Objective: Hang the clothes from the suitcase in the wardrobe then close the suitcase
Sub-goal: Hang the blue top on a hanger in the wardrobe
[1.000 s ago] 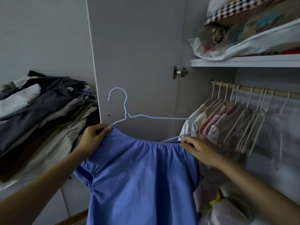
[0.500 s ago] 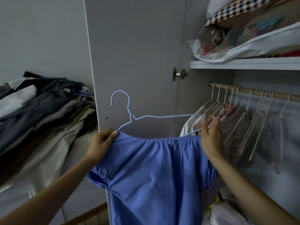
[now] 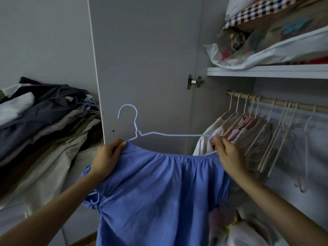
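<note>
A blue short-sleeved top (image 3: 159, 196) hangs between my hands in front of the open wardrobe. A light blue wire hanger (image 3: 136, 128) sits partly inside its neckline, hook upright. My left hand (image 3: 106, 158) grips the top's left shoulder over the hanger's left arm. My right hand (image 3: 229, 155) pinches the hanger's right end and the top's right shoulder. The wooden rail (image 3: 276, 102) is up to the right, apart from the hanger. The suitcase is out of view.
Several cream hangers with pale clothes (image 3: 248, 132) fill the rail's left part. A shelf (image 3: 266, 71) above holds bagged bedding. The open wardrobe door (image 3: 145, 59) stands behind the hanger. A heap of dark and beige clothes (image 3: 44, 125) lies at left.
My right hand shifted along the hanger's right end and the neckline, pulling the top's right shoulder over the wire. The hanger's hook stayed in about the same place. My left hand kept its grip.
</note>
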